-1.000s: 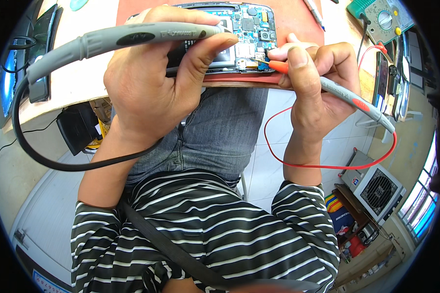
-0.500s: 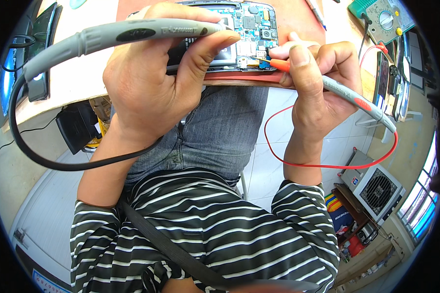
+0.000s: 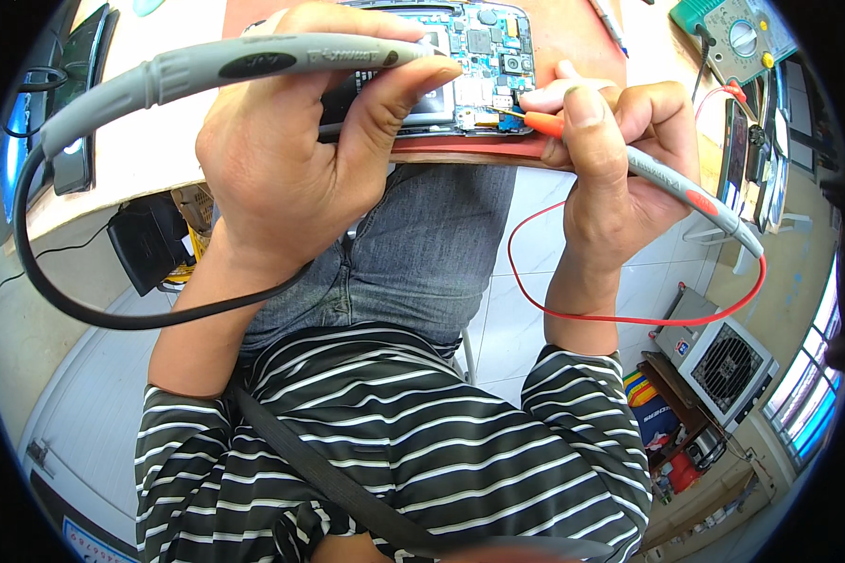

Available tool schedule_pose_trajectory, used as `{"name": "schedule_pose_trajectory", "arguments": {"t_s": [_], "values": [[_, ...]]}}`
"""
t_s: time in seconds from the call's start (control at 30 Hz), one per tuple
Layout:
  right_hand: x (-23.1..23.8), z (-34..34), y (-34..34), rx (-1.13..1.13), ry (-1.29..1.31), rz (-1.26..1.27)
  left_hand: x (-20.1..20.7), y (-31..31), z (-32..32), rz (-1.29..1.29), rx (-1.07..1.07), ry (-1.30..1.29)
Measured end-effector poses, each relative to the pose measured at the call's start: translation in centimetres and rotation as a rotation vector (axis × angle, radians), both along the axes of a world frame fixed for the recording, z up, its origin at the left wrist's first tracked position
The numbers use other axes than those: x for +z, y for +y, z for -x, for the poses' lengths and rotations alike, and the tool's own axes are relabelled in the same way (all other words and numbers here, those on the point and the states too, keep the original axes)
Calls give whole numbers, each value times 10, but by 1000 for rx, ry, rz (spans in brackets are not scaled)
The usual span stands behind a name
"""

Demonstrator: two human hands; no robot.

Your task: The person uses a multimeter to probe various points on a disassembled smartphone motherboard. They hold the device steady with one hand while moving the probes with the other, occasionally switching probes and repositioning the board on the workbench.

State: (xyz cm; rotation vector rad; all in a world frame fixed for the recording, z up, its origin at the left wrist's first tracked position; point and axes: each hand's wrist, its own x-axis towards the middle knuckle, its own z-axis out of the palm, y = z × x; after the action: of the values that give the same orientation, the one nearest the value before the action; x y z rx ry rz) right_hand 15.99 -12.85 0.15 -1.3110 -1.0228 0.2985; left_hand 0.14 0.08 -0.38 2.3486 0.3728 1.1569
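Note:
An opened phone [image 3: 479,66] lies on the mat, its blue circuit board and part of a black battery exposed. My left hand [image 3: 291,159] is closed on a grey test probe [image 3: 263,58] with a black cable; its tip end lies over the upper middle of the phone, the tip itself hard to make out. My right hand [image 3: 620,159] pinches a second test probe [image 3: 671,178], grey with an orange-red collar. The thin metal tip of that probe points at the board's lower right part; whether it touches cannot be told.
A green multimeter [image 3: 734,42] stands at the far right, leads plugged in. Phones [image 3: 734,150] lie along the right table edge, and dark devices [image 3: 70,103] at the left. The phone rests on a red mat [image 3: 573,47], with a pen-like tool [image 3: 610,26] beyond.
My right hand and its probe have shifted slightly to the right. The left probe's back end has dipped a little to the left; the phone stays put.

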Motion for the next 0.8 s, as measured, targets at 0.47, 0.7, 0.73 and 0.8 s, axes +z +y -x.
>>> {"name": "schedule_pose_trajectory", "arguments": {"t_s": [0.47, 0.7, 0.73, 0.8], "values": [[-1, -1, 0, 31, -23, -13, -2, 1, -1, -8, 5, -6], [3, -1, -1, -1, -3, 11, -1, -1, -1, 32, 1, -11], [3, 0, 0, -7, -12, 11, -1, -1, -1, 50, 1, -16], [3, 0, -1, -9, -15, 26, -1, -2, -1, 36, 8, 4]]}}
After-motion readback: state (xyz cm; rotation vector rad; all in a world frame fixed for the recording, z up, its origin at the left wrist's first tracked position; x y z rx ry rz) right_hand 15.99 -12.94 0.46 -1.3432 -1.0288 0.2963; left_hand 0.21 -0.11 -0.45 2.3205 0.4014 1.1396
